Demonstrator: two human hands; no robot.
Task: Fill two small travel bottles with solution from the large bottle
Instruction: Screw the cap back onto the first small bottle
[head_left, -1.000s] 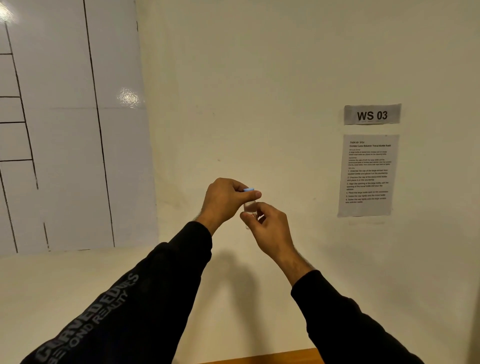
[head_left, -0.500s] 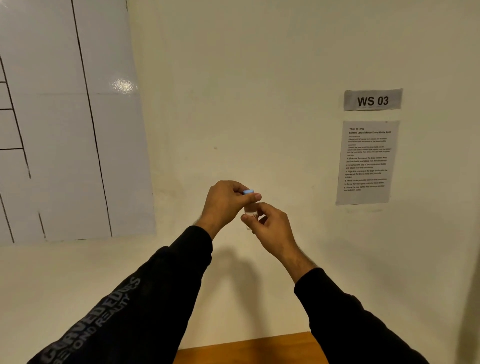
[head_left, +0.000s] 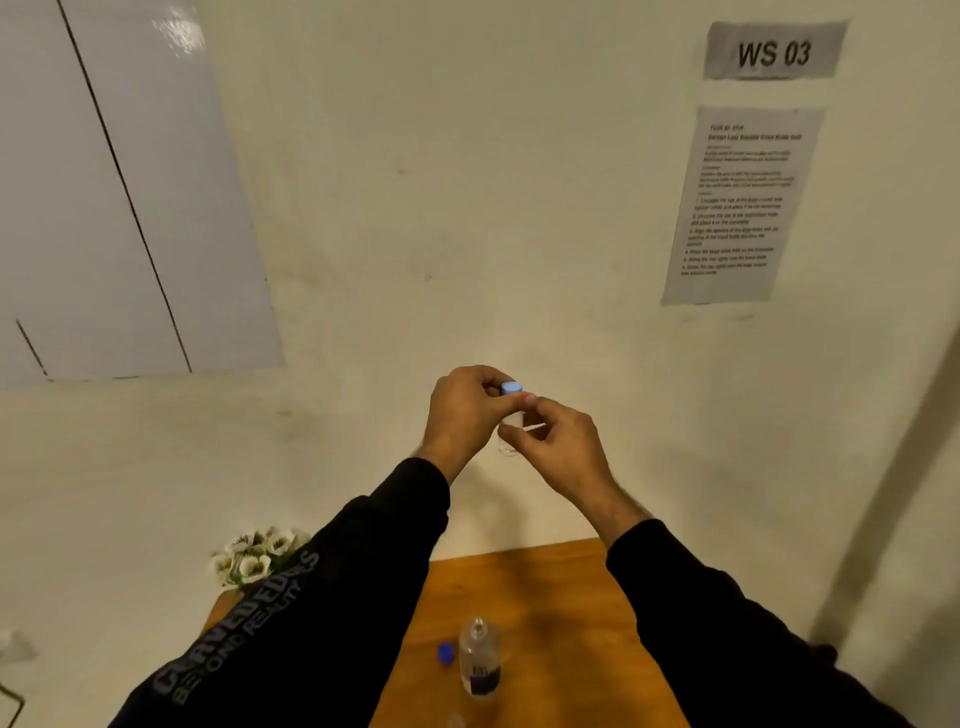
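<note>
Above wooden table (head_left: 550, 587) | left hand (head_left: 462, 410) pinches round blue cap (head_left: 511, 387) | right hand (head_left: 563, 441) grips clear small bottle (head_left: 510, 441)

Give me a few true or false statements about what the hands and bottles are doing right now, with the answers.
1. The left hand pinches the light blue cap of the small bottle. True.
2. The right hand rests flat on the table. False: it holds the small bottle in the air.
3. The large bottle stands uncapped on the table. True.
4. The dark blue cap sits on the large bottle. False: it lies beside it.
</note>
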